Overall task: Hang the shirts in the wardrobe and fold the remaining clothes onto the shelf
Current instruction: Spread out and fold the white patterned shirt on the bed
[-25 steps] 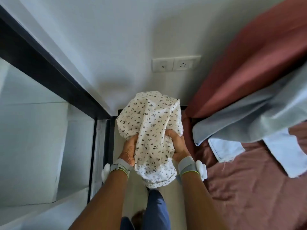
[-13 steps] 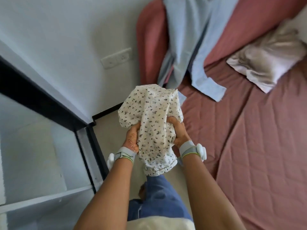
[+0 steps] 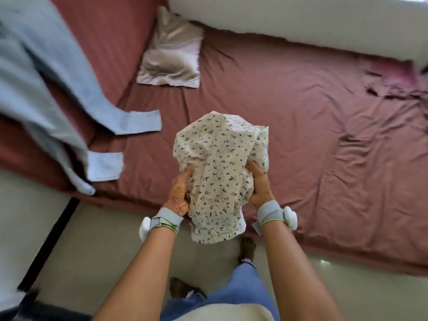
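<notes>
Both our left hand (image 3: 179,195) and right hand (image 3: 259,186) clutch the bunched floral garment (image 3: 220,172) between them (long axis seemingly running away from us), bed (image 3: 301,135) just beyond.

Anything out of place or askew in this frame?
The blue shirt sprawls unfolded across the bed, one sleeve hanging off its edge. The floral garment is bunched in both hands, not folded.

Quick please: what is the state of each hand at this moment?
Left hand: closed, gripping the floral garment.
Right hand: closed, gripping the same floral garment.
</notes>
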{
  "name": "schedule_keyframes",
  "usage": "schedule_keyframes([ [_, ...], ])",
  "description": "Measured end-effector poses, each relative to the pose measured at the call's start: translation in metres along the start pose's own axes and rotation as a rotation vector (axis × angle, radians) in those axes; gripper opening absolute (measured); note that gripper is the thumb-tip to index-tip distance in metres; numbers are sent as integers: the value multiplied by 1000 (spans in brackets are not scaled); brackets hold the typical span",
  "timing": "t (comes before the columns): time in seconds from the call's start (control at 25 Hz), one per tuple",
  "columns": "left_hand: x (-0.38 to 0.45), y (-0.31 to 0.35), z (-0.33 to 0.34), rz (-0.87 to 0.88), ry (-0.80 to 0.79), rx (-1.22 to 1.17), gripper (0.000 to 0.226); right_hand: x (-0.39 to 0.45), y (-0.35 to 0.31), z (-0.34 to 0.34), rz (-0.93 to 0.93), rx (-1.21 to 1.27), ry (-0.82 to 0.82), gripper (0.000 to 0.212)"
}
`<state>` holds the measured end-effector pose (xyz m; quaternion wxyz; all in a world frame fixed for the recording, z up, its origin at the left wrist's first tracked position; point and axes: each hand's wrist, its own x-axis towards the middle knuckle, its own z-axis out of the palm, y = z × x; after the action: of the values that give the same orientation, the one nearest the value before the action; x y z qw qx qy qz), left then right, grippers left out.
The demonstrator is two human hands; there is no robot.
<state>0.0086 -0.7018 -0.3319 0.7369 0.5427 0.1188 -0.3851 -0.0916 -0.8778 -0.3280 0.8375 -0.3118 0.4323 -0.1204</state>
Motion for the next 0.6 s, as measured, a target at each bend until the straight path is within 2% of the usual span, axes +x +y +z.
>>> schedule_keyframes([
  [0.08,24,-18,62,-43,-67,30,65,16,-38,-54,-52,91,74,85],
  [0.16,41,-26,103,-67,-103,65,68,20,-62,-81,-71,122,125,89],
  [0.24,74,-49,180,-149,-187,86,75,40,-113,-135,-104,182,190,84],
  [0.36,100,-68,248,-160,-266,110,60,59,-155,-185,-142,227,228,74],
  [0.48,140,-96,303,-123,-153,320,37,109,-189,-239,-75,45,433,76],
  [0.56,162,-115,303,-122,-43,536,44,138,-187,-269,66,-240,645,86],
  [0.6,171,-127,298,-152,-10,671,46,145,-185,-278,108,-376,744,81],
])
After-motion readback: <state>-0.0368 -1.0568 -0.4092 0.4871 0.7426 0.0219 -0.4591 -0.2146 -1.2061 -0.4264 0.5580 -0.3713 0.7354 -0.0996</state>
